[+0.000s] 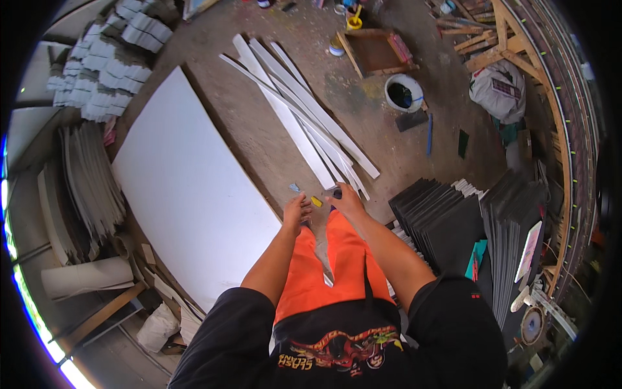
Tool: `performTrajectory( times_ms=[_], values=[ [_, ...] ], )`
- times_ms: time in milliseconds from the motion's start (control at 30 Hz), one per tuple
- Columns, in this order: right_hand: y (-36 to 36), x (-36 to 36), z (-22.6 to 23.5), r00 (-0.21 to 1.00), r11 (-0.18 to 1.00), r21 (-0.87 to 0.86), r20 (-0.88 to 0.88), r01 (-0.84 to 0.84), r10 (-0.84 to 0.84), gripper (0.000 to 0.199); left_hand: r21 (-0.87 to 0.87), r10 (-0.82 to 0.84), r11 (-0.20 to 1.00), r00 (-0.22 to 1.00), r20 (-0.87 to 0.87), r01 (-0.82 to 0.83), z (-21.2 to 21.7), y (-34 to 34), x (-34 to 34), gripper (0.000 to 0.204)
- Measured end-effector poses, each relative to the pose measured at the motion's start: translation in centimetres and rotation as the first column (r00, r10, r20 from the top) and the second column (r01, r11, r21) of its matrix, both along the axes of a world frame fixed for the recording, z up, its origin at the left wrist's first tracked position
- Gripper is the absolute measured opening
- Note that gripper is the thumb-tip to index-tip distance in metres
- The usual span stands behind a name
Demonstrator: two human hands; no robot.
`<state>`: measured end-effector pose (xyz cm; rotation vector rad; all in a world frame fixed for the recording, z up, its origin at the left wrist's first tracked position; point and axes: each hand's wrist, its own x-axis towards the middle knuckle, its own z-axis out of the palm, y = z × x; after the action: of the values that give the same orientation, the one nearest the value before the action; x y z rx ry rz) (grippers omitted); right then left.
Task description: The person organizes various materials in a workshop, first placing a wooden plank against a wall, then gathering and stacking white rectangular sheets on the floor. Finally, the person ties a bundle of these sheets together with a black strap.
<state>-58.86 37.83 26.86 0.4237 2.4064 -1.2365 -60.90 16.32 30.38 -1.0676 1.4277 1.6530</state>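
Hovering, left hand [297, 209] empty, fingers slightly parted; right hand [348, 200] arched near white strips [293, 126], grip unclear.

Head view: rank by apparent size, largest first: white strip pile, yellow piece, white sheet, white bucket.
1. White sheet
2. White strip pile
3. White bucket
4. Yellow piece

No close calls as pictured.

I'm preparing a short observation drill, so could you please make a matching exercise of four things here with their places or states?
1. white strips
2. large white sheet
3. white bucket
4. dark sheets

A. holding something dark
B. packed closely together, right of the person's right hand
C. lying loosely across one another
D. left of the strips

Pairs: 1-C; 2-D; 3-A; 4-B
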Motion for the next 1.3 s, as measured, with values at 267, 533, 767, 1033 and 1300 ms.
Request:
performTrajectory(
  times_ms=[267, 533, 767, 1033, 1300],
  values=[
    [1.9, -4.2, -20.5, 0.964, 0.991, 0.136, 0.262, 0.011, -0.047, 0.088, -0.239, -0.199, 0.949, 0.979, 0.053, 0.206, -27.5, -1.2, -2.6, 0.054],
    [-0.2, -7.4, -44.2, 0.899, 0.998, 0.061, 0.437, 0.002, -0.028, 0.090, -0.321, -0.255, 0.909, 0.964, 0.079, 0.267, -51.7, -0.4, -4.3, 0.063],
    [-5.3, -5.1, -49.1, 0.969, 0.919, 0.385, 0.184, 0.083, -0.164, 0.050, -0.285, -0.059, 0.955, 0.993, 0.098, 0.085, -55.8, 1.7, -4.0, 0.089],
    [-0.4, -4.4, -46.9, 0.979, 0.998, -0.057, 0.199, -0.039, 0.049, 0.031, 0.256, 0.206, 0.937, 0.967, 0.149, -0.239, -50.7, 2.8, -4.2, 0.070],
    [0.8, -6.0, -47.8, 1.000, 0.984, 0.178, -0.007, 0.022, -0.021, 0.033, 0.416, 0.203, 0.871, 0.963, 0.176, -0.260, -53.5, 6.5, -6.9, 0.056]
  ],
)
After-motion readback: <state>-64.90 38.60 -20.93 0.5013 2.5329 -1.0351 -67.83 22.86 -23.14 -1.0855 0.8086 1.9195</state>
